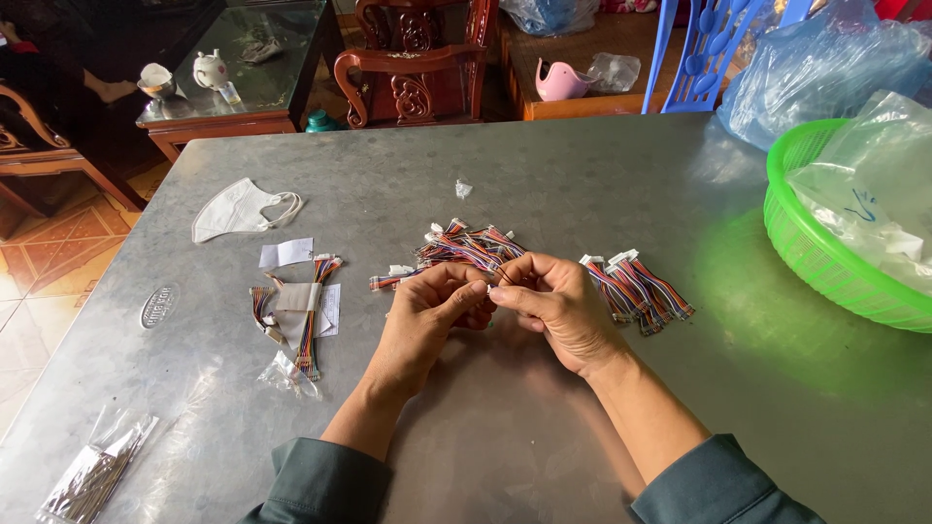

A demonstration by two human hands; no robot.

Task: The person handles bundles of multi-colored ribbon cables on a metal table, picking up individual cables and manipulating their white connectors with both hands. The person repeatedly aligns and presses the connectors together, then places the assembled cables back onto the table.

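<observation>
My left hand [427, 315] and my right hand [558, 306] meet at the middle of the grey metal table [544, 165], fingertips pinched together on one short multicoloured wire harness [393, 281] whose white connector pokes out to the left. Just beyond my fingers lies a loose pile of similar harnesses [466, 245]. A neat row of harnesses with white connectors [636, 286] rests right of my right hand. What exactly sits between my fingertips is hidden.
A taped bundle of harnesses with paper slips [301, 311] lies to the left, a white face mask [238, 209] beyond it. A clear bag of metal pins [92, 475] sits near left. A green basket holding plastic bags [806, 243] stands at right.
</observation>
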